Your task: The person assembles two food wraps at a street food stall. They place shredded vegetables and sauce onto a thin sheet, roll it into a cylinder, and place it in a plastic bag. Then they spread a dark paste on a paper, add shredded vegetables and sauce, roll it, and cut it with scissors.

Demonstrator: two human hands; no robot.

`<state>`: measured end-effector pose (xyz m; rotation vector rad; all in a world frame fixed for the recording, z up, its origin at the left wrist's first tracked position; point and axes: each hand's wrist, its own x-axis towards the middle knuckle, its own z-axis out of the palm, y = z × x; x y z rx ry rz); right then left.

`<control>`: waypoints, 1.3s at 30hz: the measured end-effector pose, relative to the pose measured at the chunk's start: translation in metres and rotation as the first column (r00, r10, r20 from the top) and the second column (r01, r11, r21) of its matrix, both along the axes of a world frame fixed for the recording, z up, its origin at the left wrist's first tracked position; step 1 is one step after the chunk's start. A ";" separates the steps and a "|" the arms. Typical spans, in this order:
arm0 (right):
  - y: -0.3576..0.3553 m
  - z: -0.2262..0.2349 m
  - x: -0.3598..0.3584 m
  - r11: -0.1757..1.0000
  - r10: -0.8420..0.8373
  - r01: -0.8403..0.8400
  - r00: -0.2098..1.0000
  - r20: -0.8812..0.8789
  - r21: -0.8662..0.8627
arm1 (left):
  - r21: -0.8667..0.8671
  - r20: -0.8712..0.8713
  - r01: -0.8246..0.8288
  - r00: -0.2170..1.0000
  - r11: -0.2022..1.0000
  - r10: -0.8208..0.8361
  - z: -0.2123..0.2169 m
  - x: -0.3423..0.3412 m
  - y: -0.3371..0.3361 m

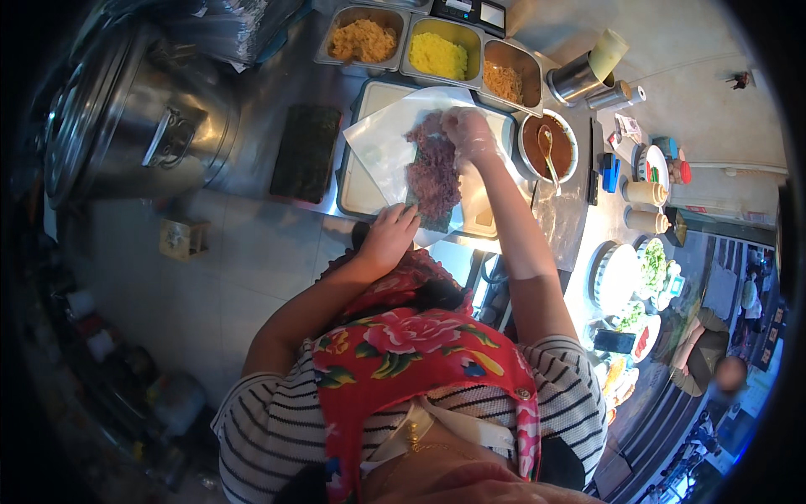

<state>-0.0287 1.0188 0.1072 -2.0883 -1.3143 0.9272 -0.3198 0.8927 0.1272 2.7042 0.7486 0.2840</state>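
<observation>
I see the right hand (468,134), in a clear plastic glove, lying flat with fingers spread on the purple rice (432,172); it grips nothing and presses down, which I judge spreads the grains evenly. The rice covers a dark seaweed sheet (437,220), whose near edge shows bare below the rice. The sheet lies on white paper (382,143) over a pale cutting board (361,189) at the middle of the steel bench (252,160). The left hand (388,235), bare, rests at the near-left corner of the sheet with fingers curled and tips down; I judge it pins the sheet against sliding, and I cannot tell whether it pinches anything. A stack of seaweed sheets (306,153) lies just left of the board, three filling trays (437,52) stand behind it, and a sauce bowl (547,144) with a spoon stands at its right, all near the working hand.
</observation>
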 end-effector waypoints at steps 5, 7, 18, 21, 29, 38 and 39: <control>0.022 -0.016 -0.009 0.926 0.374 -0.291 0.777 0.506 -0.239 | -0.008 -0.016 0.000 1.000 1.000 -0.001 -0.004 0.001 -0.001; 0.028 -0.016 -0.015 0.977 0.199 -0.209 0.959 0.201 0.033 | -0.002 -0.019 -0.006 1.000 1.000 0.006 -0.005 0.001 -0.001; -0.002 0.033 -0.074 0.882 0.395 -0.469 0.683 0.614 -0.047 | 0.012 0.072 0.010 0.997 1.000 -0.011 -0.010 0.003 0.002; -0.011 0.026 -0.072 0.868 0.317 -0.477 0.746 0.586 0.137 | 0.011 0.043 -0.006 0.999 1.000 0.005 -0.011 0.003 0.002; -0.017 0.047 -0.056 0.827 0.484 -0.562 0.686 0.544 -0.027 | -0.042 0.039 0.028 0.999 0.999 -0.026 -0.010 0.002 0.003; -0.051 0.046 -0.084 0.913 0.332 -0.407 0.719 0.611 -0.017 | -0.009 0.129 0.031 0.991 0.999 -0.030 -0.018 0.001 0.004; -0.050 0.052 -0.078 0.919 0.334 -0.392 0.739 0.585 -0.029 | -0.020 0.117 0.046 0.992 0.999 -0.043 -0.019 0.002 0.005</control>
